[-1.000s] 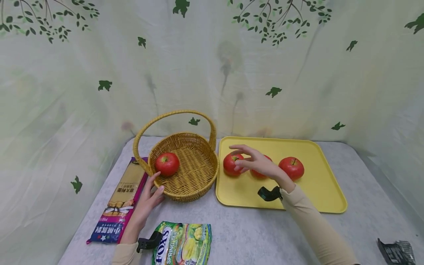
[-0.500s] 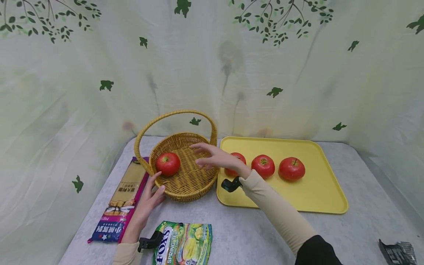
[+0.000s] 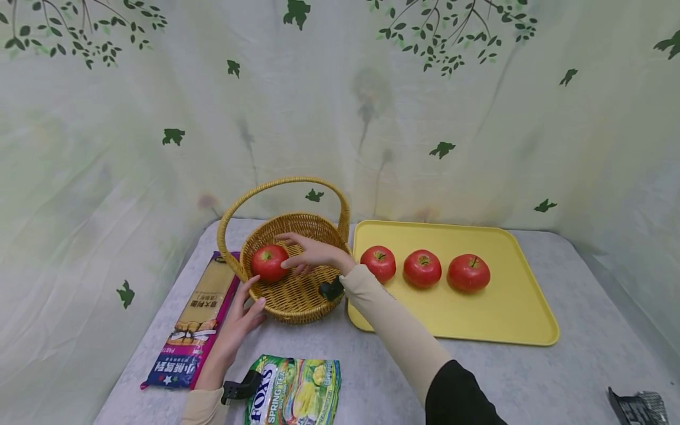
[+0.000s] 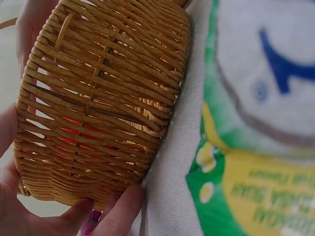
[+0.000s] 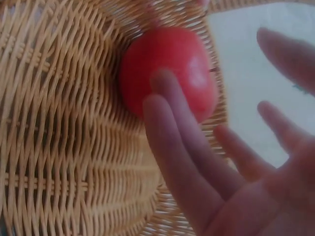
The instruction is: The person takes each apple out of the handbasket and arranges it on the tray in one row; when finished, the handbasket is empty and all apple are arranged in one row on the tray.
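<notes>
A wicker basket (image 3: 310,298) with a tall arched handle stands left of centre, holding one red apple (image 3: 269,264) against its left wall. At the basket's front left, my left hand (image 3: 239,324) grips its side; the left wrist view shows fingertips at the rim and lower wall (image 4: 98,123). Inside the basket, my right hand (image 3: 313,255) hovers with fingers spread, its fingertips beside that apple. From the right wrist, two long fingers overlap the apple (image 5: 170,64) and the others stand apart. Three more apples (image 3: 422,268) sit in a row on a yellow tray (image 3: 478,321).
A purple and gold pasta packet (image 3: 191,324) lies left of the basket, partly behind the left forearm. In front is a green Fox's sweets bag (image 3: 297,389). A black crinkled packet (image 3: 637,407) lies at the front right. A printed curtain (image 3: 340,118) hangs behind the table.
My right hand has swung left from over the tray's apples into the basket, reaching the apple there. The left hand stays on the basket. The apples have kept their places.
</notes>
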Tool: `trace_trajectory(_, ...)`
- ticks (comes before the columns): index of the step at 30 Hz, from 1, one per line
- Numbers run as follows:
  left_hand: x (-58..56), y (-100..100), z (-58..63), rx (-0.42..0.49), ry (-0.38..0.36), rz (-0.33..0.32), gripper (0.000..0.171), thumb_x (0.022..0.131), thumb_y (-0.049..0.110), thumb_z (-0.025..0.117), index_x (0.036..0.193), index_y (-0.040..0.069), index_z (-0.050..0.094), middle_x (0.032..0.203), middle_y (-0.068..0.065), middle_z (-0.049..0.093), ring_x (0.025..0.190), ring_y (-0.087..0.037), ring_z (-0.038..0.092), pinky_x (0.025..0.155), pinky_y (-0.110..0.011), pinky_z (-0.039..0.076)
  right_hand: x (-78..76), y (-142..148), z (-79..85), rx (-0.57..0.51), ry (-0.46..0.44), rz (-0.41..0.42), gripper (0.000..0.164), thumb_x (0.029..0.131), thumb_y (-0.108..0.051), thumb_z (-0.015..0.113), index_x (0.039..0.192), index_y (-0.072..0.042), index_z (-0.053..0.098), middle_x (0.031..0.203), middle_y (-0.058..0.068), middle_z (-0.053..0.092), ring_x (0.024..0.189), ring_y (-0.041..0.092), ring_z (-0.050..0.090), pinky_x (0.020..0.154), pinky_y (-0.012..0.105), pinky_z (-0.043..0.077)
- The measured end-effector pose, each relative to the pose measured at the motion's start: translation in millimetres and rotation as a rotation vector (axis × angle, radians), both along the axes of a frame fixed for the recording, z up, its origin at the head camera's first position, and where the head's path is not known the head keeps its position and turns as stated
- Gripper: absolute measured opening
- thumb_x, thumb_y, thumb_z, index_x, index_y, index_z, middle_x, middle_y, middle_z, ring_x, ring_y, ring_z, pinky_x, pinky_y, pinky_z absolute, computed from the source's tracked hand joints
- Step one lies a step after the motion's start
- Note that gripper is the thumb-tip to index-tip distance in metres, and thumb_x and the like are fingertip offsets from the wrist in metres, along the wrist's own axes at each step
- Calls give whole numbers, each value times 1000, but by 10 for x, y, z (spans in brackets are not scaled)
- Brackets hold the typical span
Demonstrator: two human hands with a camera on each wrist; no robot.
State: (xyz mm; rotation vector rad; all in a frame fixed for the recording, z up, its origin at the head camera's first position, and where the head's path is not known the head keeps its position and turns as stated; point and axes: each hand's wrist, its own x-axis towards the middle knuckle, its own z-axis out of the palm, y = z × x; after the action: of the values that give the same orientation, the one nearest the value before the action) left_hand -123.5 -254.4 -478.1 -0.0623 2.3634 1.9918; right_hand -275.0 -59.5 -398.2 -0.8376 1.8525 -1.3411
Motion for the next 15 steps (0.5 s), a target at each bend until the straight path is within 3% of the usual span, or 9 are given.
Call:
trace_trajectory(6, -8, 1, -6, -3, 6, -2, 55, 103, 25, 44, 151, 24, 18, 156, -20, 5, 133, -51, 27, 97, -58, 39, -46, -158, -79, 49, -25, 13, 79, 89, -8, 67, 152, -24, 23, 152, 9, 20, 95, 50, 61, 81, 54, 52)
trace_trajectory(15, -5, 5, 17, 23, 15, -13, 55, 103, 22, 43, 152, 22, 17, 156, -20, 3, 133, -51, 26, 97, -59, 37, 10, -322, -162, 178, 52, -46, 87, 85, -9, 72, 152, -32, 23, 153, 9, 10, 87, 42, 65, 73, 46, 56)
